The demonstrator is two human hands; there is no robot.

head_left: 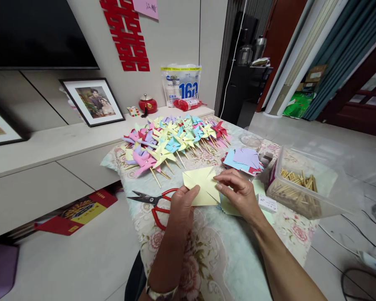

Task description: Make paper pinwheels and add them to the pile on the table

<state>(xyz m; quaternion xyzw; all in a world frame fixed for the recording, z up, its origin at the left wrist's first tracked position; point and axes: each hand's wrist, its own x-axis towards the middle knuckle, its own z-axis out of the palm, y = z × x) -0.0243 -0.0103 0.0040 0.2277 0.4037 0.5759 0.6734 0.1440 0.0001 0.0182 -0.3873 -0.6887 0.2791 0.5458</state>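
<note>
Both hands — left hand (182, 205), right hand (238, 192) — pinch a pale yellow slit paper square (202, 186), just beside red-handled scissors (156, 202).

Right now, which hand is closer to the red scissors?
The left hand. It holds the yellow paper square just right of the red scissors, nearly over their handles. The right hand pinches the paper's other edge, farther right.

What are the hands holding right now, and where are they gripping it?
Both hold the yellow paper square: left hand at its lower left edge, right hand at its right edge.
</note>
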